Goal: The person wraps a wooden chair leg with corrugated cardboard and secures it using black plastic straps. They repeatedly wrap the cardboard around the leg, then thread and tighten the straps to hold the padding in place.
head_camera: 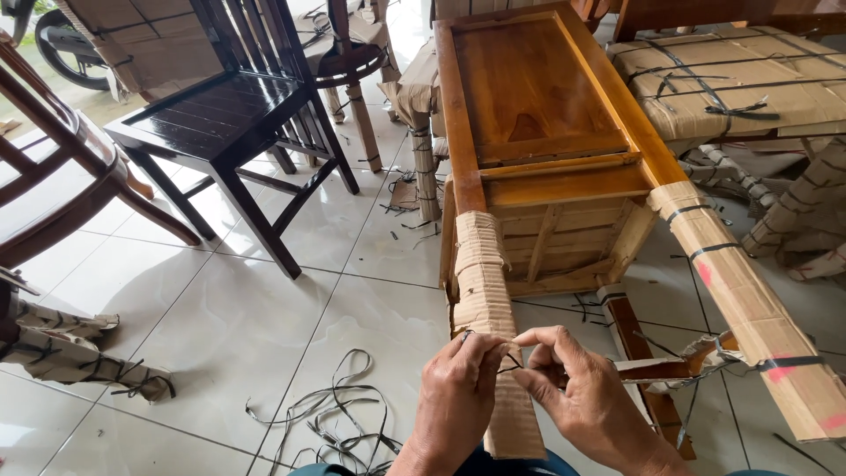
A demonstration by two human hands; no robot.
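Far left, cardboard-wrapped chair legs (pixel 79 357) lying on the white tiled floor (pixel 238 308). Behind, a dark lacquered chair (pixel 225 115) standing upright. Lower centre, loose black strapping offcuts (pixel 339 423) scattered on the tiles. Left hand (pixel 458 401) closed in a pinching grip on a thin black strap (pixel 509 363) against the corrugated cardboard wrap (pixel 493 335) of a chair leg. Right hand (pixel 590 392) just beside, thumb and forefinger nipped shut on the same strap. Above, an upturned brown wooden chair (pixel 538 97). Right, a second cardboard-wrapped leg (pixel 749 308), strapped; further back, a strapped cardboard bundle (pixel 740 79).
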